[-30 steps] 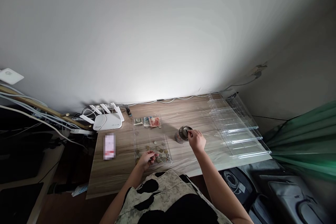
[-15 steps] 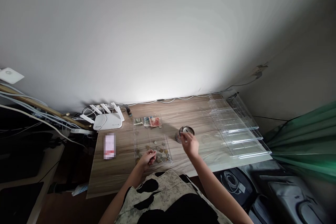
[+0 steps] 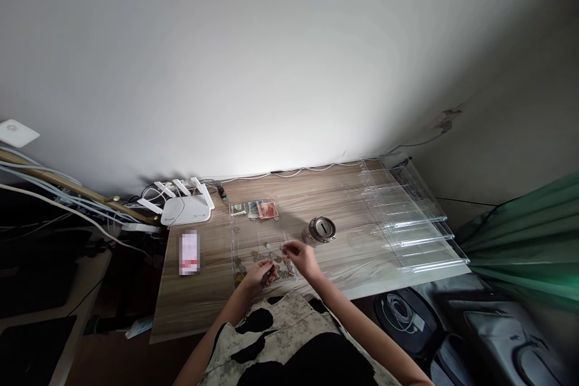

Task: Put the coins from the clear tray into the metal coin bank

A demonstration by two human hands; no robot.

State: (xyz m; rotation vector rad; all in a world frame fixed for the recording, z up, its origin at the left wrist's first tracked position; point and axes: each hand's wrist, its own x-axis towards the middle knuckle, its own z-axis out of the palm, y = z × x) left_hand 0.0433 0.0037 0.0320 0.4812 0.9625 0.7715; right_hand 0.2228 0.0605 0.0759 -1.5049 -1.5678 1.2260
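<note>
Over the near part of a clear plastic tray, my left hand is closed with its fingers curled; what lies in them is too dark and small to name. Beside it on the right, my right hand hangs above the tray's right edge, fingertips drawn together and pointing left. I cannot make out anything between them. Several coins are scattered in the tray around both hands. Just beyond my right hand stands a round tin coin bank, upright, its lid slot in full view.
Folded banknotes lie at the tray's far end. On the left are a white router and a blurred pinkish packet. Stacked clear plastic trays cover the desk's right side. Cables run along the wall.
My right hand has left the coin bank's lid and come left and nearer, over the tray, uncovering the slot. My left hand has shifted slightly and stays closed.
</note>
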